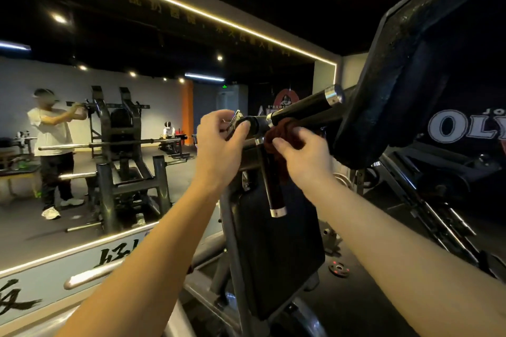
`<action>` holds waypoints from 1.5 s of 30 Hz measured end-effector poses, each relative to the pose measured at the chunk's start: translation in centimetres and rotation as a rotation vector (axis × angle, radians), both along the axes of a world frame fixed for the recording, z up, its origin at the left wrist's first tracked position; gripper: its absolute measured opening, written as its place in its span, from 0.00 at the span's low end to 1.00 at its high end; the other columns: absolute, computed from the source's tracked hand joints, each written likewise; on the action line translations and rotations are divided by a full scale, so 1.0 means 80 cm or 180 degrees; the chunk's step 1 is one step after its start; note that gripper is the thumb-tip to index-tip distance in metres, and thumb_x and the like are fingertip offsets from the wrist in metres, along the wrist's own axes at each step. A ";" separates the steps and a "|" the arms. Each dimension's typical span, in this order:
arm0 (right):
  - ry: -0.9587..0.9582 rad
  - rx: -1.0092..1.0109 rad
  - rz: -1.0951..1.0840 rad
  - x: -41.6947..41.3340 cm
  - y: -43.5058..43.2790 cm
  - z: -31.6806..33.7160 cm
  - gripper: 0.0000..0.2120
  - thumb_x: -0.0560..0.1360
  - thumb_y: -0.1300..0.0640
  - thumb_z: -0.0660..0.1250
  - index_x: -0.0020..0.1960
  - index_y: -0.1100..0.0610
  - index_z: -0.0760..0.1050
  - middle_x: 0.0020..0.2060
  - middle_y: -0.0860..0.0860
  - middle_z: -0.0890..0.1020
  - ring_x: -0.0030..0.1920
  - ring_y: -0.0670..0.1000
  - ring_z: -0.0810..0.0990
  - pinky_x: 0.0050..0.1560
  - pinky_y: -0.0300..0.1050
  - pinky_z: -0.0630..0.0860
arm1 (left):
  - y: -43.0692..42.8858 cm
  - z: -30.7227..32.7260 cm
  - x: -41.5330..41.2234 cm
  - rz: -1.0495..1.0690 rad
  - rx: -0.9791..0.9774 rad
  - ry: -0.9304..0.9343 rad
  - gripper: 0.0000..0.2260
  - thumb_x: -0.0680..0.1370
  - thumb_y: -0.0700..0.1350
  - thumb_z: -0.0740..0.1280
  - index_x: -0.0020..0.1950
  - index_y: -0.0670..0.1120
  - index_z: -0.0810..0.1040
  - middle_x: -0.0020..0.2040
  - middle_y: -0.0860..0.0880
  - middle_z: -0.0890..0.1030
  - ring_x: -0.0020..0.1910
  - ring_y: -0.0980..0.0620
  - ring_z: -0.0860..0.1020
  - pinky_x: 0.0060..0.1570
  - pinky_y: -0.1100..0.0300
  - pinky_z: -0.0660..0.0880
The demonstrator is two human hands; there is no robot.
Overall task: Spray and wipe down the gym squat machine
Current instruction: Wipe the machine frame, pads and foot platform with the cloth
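1. Hands meet at the handle hub (258,126) of the squat machine (232,241), where two black handles branch off.
2. Left hand (219,142) grips the hub's near end, with the fingers curled over a metal bracket and the thumb pressed on the black end cap.
3. Right hand (298,154) holds a dark red cloth (282,135), bunched and wrapped round the base of the upper handle (301,109); its fingers curl over the cloth from above.
4. Upper handle slants up to the right and ends in a chrome cap. The lower handle (273,189) hangs down from the hub, also chrome-capped, in front of the black back pad (276,254).
5. Black shoulder pad (405,76) looms just right of the handles, its surface speckled.
6. Wall mirror (82,131) on the left reflects the person in a white T-shirt at the machine — a small weight plate (339,268) lies on the floor at lower right.
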State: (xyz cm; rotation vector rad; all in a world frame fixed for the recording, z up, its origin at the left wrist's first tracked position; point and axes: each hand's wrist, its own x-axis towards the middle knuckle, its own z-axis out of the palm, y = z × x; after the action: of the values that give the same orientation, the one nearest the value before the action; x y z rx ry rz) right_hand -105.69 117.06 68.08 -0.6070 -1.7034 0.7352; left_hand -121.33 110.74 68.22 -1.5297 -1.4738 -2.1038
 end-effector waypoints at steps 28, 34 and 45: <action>-0.0231 0.0572 -0.1288 -0.078 0.002 -0.055 0.16 0.80 0.55 0.70 0.66 0.47 0.75 0.59 0.44 0.78 0.60 0.41 0.76 0.61 0.39 0.73 | 0.072 -0.004 -0.054 -0.0583 0.0081 0.0573 0.14 0.79 0.51 0.72 0.63 0.51 0.78 0.56 0.56 0.73 0.58 0.55 0.66 0.54 0.74 0.62; -0.0463 0.0806 -0.1395 -0.047 -0.005 -0.066 0.08 0.80 0.57 0.70 0.57 0.49 0.80 0.50 0.40 0.79 0.55 0.40 0.78 0.57 0.37 0.74 | 0.067 -0.003 -0.047 -0.0710 0.0011 0.0306 0.15 0.78 0.50 0.73 0.64 0.50 0.79 0.57 0.55 0.74 0.61 0.52 0.68 0.59 0.58 0.66; -0.0415 -0.0385 -0.1116 0.023 -0.070 -0.081 0.08 0.82 0.57 0.67 0.54 0.46 0.81 0.48 0.43 0.85 0.51 0.40 0.82 0.58 0.41 0.79 | 0.050 0.006 -0.037 -0.0623 -0.0357 0.0147 0.16 0.78 0.51 0.73 0.65 0.53 0.78 0.59 0.53 0.75 0.62 0.47 0.73 0.64 0.43 0.73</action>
State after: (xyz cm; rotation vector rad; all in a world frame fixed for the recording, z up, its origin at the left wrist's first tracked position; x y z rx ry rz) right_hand -103.87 111.45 61.57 -1.0271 -1.6190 0.5584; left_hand -124.28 114.76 68.72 -1.8191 -1.5053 -2.1038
